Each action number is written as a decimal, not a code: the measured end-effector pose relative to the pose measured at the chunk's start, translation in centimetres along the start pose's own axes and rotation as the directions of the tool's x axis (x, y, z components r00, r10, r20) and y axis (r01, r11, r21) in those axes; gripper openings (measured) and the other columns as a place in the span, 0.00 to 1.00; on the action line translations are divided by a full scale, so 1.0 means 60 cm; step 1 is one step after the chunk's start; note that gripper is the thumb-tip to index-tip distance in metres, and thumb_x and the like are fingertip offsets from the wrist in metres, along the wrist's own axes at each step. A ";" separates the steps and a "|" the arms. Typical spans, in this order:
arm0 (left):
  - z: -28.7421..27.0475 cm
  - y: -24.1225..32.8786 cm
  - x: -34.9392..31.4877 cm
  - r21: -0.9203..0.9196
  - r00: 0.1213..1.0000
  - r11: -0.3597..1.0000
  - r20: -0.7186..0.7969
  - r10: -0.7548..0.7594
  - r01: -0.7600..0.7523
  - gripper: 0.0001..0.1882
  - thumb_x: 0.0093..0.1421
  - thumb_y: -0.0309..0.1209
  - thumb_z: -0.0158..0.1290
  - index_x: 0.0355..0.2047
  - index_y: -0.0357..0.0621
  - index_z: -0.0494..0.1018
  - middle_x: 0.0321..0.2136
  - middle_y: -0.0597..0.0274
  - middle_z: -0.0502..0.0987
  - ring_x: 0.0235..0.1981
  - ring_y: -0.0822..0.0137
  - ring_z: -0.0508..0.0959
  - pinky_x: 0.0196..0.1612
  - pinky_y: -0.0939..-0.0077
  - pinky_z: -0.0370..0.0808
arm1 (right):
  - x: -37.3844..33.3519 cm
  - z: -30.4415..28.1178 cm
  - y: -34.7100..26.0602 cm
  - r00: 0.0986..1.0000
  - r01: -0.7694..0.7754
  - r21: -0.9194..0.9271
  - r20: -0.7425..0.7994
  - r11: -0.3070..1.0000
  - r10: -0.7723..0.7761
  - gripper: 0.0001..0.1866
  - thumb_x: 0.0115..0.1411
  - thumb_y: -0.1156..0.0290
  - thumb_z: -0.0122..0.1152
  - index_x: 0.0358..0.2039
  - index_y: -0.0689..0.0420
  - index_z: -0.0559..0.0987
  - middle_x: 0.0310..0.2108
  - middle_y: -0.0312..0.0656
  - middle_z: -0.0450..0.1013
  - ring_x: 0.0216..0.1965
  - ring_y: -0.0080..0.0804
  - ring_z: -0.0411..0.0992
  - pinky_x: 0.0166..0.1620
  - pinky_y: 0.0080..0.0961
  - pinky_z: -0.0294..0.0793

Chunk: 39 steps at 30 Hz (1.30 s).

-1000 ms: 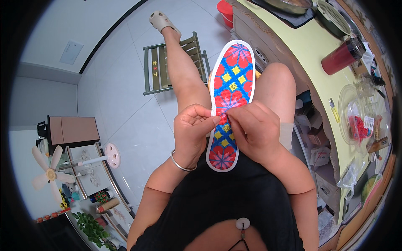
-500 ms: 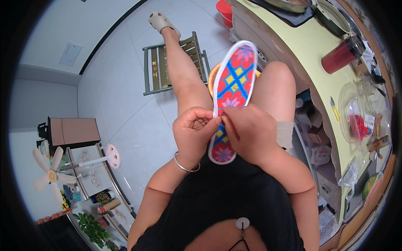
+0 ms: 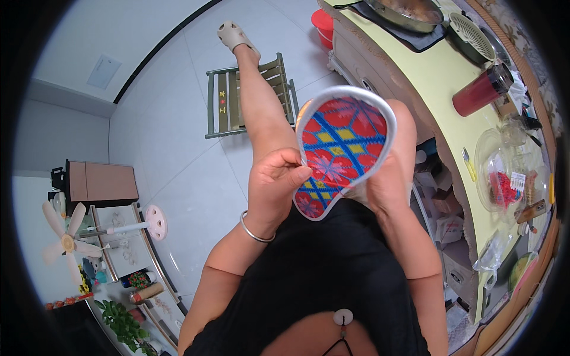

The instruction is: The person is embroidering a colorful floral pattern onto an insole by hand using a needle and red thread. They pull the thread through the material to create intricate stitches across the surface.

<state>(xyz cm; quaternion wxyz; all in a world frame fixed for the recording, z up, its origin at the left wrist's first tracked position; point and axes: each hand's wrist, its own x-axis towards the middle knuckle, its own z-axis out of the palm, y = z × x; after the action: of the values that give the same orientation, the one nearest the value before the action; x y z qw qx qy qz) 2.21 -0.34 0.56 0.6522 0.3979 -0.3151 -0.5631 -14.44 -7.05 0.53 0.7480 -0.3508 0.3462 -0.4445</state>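
Note:
An embroidered insole [image 3: 350, 139] with red flowers, blue crossing bands, yellow patches and a white rim is held up over my lap, its wide end tilted toward me. Thumb and fingers of my left hand [image 3: 274, 178] pinch its left edge near the narrow middle; a bangle circles that wrist. On the other side, my right hand [image 3: 386, 187] is at the insole's right edge, partly behind it. The fingers of that hand are hidden by the insole. Whether a needle or thread is there, I cannot make out.
A folding stool [image 3: 252, 98] stands beyond my left leg, and a fan [image 3: 70, 243] at the left. On the counter [image 3: 442, 83] at right are a red-bodied bottle [image 3: 482, 90], a clear tray [image 3: 484, 196] with red thread, yellow-handled scissors [image 3: 469, 164] and a pan [image 3: 409, 13].
The insole has tilted and swung so its wide end looks larger and closer. My right hand has moved from the front of the insole to its right side, partly behind it.

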 end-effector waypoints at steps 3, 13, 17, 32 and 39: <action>0.006 -0.006 -0.006 0.022 0.997 0.997 -0.014 -0.075 0.075 0.08 0.54 0.19 0.54 0.35 0.32 0.71 0.33 0.60 0.75 0.32 0.75 0.74 0.38 0.84 0.72 | -0.003 0.010 0.030 0.969 -0.245 0.270 0.074 0.931 0.234 0.12 0.54 0.77 0.59 0.40 0.61 0.74 0.38 0.41 0.73 0.38 0.26 0.73 0.39 0.22 0.75; 0.016 -0.007 -0.015 0.249 0.999 0.968 0.012 -0.035 0.031 0.07 0.54 0.19 0.54 0.34 0.32 0.71 0.33 0.60 0.76 0.34 0.76 0.74 0.41 0.83 0.72 | 0.004 -0.006 0.057 0.919 -0.392 0.449 0.156 0.803 0.361 0.16 0.59 0.69 0.52 0.45 0.65 0.70 0.43 0.50 0.72 0.42 0.38 0.73 0.44 0.33 0.77; 0.018 -0.007 -0.014 0.281 0.992 0.957 0.078 -0.102 0.076 0.06 0.54 0.19 0.53 0.34 0.31 0.70 0.34 0.58 0.76 0.34 0.76 0.74 0.42 0.82 0.72 | 0.037 -0.052 0.118 0.867 -0.496 0.475 0.321 0.727 0.381 0.15 0.61 0.68 0.48 0.44 0.66 0.71 0.41 0.51 0.72 0.41 0.38 0.74 0.43 0.32 0.77; -0.002 -0.011 -0.006 0.196 0.981 0.968 0.083 -0.177 0.158 0.07 0.53 0.20 0.55 0.33 0.31 0.72 0.30 0.60 0.76 0.32 0.77 0.74 0.38 0.84 0.72 | 0.029 -0.039 0.067 0.920 -0.388 0.588 0.198 0.710 0.339 0.16 0.63 0.63 0.43 0.41 0.62 0.73 0.40 0.48 0.73 0.41 0.39 0.73 0.46 0.35 0.74; -0.029 0.010 -0.001 0.108 0.980 0.978 -0.106 -0.166 0.177 0.06 0.54 0.21 0.54 0.32 0.32 0.71 0.28 0.60 0.77 0.28 0.78 0.75 0.34 0.86 0.73 | 0.069 -0.167 -0.047 0.992 -0.122 0.710 0.095 0.694 0.078 0.02 0.58 0.79 0.47 0.33 0.60 0.68 0.22 0.33 0.65 0.21 0.15 0.64 0.24 0.12 0.70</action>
<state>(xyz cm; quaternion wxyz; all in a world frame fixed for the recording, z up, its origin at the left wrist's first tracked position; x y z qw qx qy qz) 3.97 0.05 0.25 0.5912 0.4878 -0.2799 -0.5781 -22.46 -14.03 -3.12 0.8580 -0.0267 0.1442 -0.4922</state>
